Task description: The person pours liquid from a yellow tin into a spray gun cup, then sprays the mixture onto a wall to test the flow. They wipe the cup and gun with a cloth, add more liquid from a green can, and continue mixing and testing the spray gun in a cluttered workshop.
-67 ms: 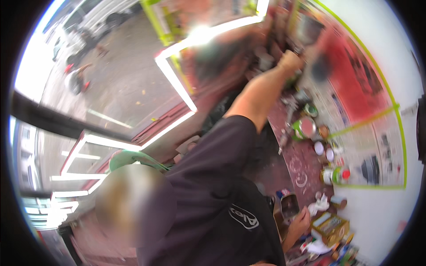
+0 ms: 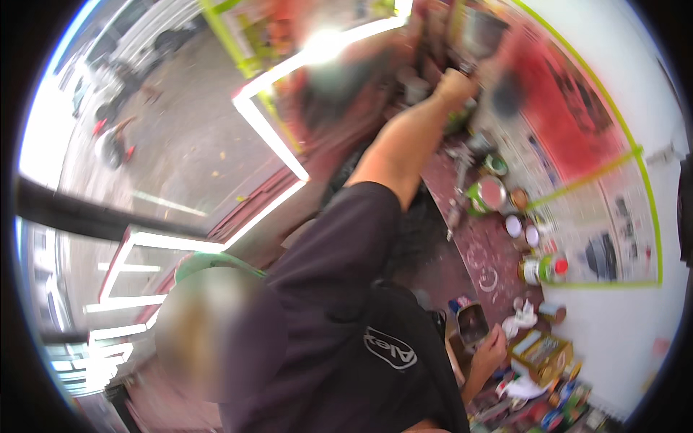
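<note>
My left arm stretches away to the top. My left hand (image 2: 456, 85) is closed on what looks like a spray gun with a grey cup (image 2: 482, 32); blur hides its details. Lower down, near my body, my right hand (image 2: 491, 351) has its fingers curled at the edge of an open rectangular can (image 2: 473, 325). The can has a dark inside and some blue and red on its outer side. It appears to be off the bench edge. The full grip of my right fingers on it is partly hidden.
A stained reddish bench (image 2: 482, 252) bears a green can (image 2: 486, 195), a red-capped bottle (image 2: 545, 268), a crumpled white cloth (image 2: 520, 319) and a gold box (image 2: 541, 357). Taped newspaper (image 2: 570, 123) covers the wall. A person (image 2: 110, 144) is outside beyond bright light strips.
The view has shifted slightly, so bench, wall and my left arm sit a little further up or left. Both hands keep nearly the same pose.
</note>
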